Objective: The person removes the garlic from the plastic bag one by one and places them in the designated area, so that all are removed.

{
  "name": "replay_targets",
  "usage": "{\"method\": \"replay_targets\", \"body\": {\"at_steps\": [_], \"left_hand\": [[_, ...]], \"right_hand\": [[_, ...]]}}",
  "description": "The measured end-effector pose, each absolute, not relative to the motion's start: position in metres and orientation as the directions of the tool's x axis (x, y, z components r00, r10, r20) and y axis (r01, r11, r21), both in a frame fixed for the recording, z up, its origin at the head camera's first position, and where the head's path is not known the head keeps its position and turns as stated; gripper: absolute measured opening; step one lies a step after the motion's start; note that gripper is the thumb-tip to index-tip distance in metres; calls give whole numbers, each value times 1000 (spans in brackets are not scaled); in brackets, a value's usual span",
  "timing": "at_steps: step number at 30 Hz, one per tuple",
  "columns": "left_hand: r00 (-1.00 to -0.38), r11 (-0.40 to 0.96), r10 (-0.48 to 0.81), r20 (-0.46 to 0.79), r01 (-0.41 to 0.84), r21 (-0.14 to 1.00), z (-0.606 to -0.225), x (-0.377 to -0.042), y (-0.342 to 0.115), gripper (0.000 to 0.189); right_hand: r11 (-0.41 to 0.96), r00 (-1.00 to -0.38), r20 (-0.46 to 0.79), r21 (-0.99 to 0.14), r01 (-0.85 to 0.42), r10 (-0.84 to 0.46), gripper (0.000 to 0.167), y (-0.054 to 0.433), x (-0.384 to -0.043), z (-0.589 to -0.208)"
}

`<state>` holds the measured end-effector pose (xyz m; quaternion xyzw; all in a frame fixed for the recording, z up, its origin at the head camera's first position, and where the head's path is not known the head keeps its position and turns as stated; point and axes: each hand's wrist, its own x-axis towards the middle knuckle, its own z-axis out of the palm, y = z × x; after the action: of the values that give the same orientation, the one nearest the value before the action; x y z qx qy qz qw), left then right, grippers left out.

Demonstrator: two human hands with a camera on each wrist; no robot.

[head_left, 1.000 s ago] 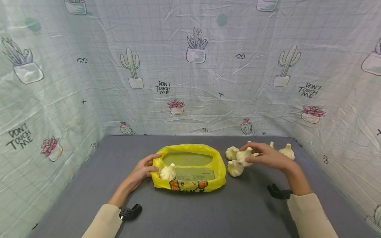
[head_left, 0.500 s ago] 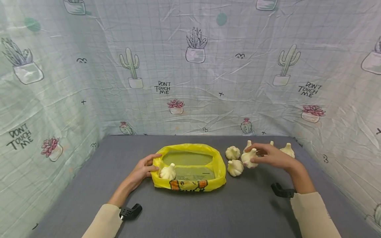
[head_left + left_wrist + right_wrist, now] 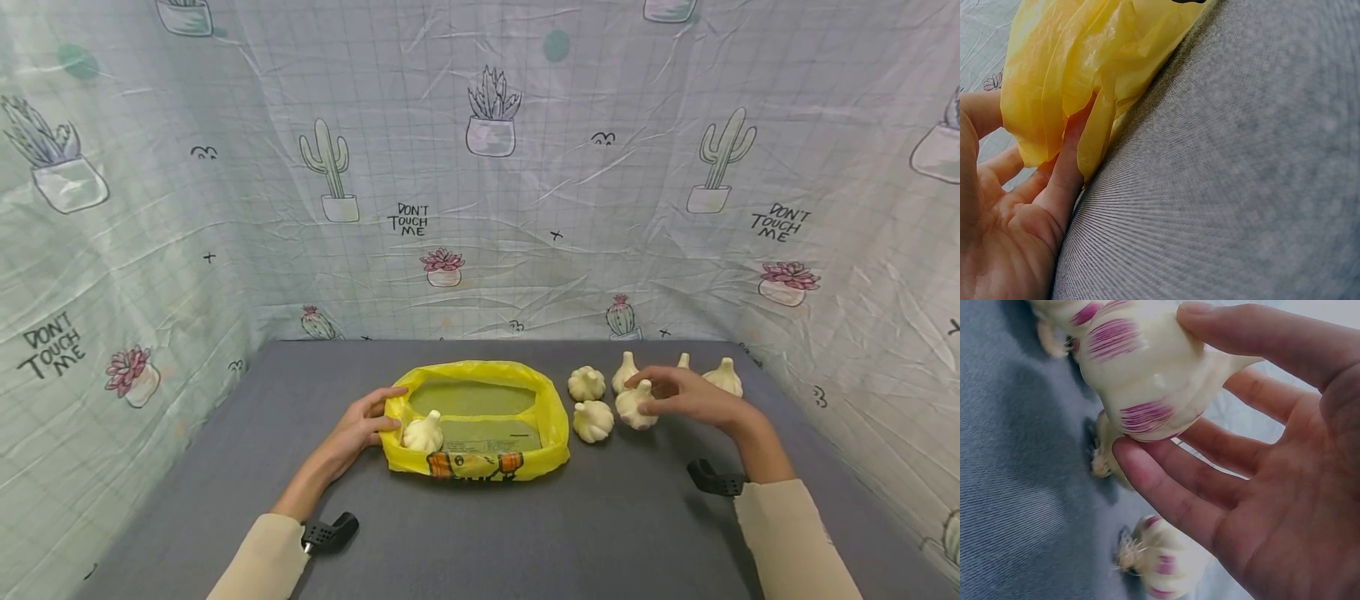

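My right hand pinches a garlic bulb between thumb and fingers at the right of the head view. Up close in the right wrist view, that bulb is cream with purple streaks, its stem pointing toward the palm. At the left, my left hand grips the left end of a yellow plastic bag, which lies with its mouth spread wide. In the left wrist view, fingers press in among the folds of the bag's side. Inside the bag, against its left wall, sits one garlic bulb.
Two garlic bulbs, a rear one and a nearer one, stand just right of the bag. Behind my right hand are more, including one at the far right. Patterned cloth walls enclose the grey table.
My right hand has moved right and slightly toward me with the garlic bulb, away from the two bulbs beside the bag. My left hand and the bag have stayed put.
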<state>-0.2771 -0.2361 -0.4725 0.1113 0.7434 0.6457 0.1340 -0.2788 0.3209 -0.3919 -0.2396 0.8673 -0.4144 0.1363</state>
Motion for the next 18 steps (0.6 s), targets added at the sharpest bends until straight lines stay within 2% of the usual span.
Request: {"method": "replay_targets", "body": {"at_steps": [14,18], "left_hand": [[-939,136,340,-45,2,991,-473,-277,-236,66],[-940,139,339,-43,5,990,-474,-277,-236,66]], "right_hand": [[533,-837,-34,-786,-315,-546,45,328,-282,-406],[550,-841,-68,-784,-288,-537,48,328,-284,-408]]}}
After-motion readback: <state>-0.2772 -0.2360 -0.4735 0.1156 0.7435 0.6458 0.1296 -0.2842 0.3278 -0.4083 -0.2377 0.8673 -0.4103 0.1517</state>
